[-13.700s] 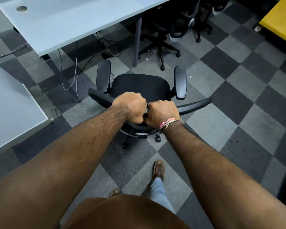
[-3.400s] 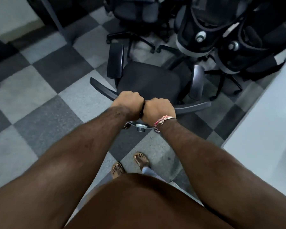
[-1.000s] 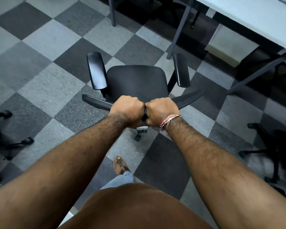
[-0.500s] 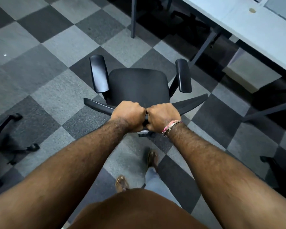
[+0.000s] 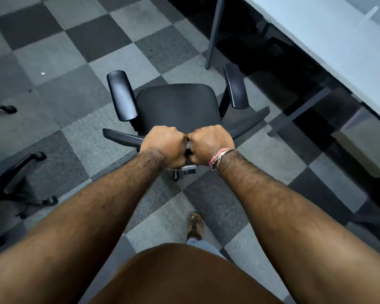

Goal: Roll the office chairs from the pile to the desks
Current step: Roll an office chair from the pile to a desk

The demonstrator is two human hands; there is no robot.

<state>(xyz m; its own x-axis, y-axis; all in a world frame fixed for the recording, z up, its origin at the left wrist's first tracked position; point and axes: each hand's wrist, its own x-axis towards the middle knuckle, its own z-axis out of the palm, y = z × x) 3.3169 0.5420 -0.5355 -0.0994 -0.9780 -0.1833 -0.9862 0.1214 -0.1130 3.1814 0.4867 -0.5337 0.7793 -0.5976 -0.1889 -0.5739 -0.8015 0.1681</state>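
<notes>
The office chair [image 5: 177, 105] stands on the checkered carpet [image 5: 53, 58], near the white desk [image 5: 338, 40] at upper right; steering it well probably means pushing evenly and swinging the seat toward the gap beside the desk leg [image 5: 214, 34]. The left hand [image 5: 164, 144] and right hand [image 5: 210, 143] sit knuckle to knuckle, fingers wrapped tight over the top edge of the backrest [image 5: 248, 123].
</notes>
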